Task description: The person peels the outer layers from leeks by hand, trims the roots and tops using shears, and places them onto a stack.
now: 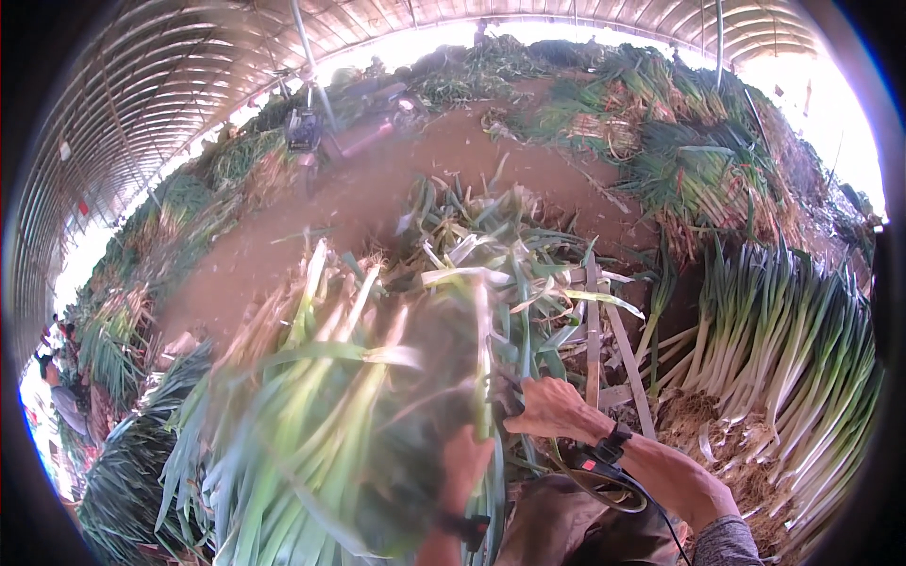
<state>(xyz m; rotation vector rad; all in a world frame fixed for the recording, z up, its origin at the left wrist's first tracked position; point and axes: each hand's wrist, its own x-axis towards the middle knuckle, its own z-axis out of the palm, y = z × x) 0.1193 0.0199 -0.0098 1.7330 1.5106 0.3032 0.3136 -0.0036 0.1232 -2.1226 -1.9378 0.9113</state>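
Note:
My left hand [467,453], low in the middle and blurred, is closed on the green part of an upright leek [483,354]. My right hand [551,409] is curled beside it, with its fingers round a dark object [506,395] that looks like a handle; its kind cannot be told. A coiled hose or air line [601,495] hangs below my right wrist. Left of my hands lies a heap of untrimmed leeks [311,403] with long green leaves. At the right are stacked leeks [771,339] with pale stems and bushy roots.
Peeled leaves [495,240] pile up ahead of my hands, against thin wooden slats [593,325]. More leek bundles [708,177] lie beyond the brown dirt floor [453,148]. A vehicle [340,134] stands at the back left. A person [67,407] is at the far left edge.

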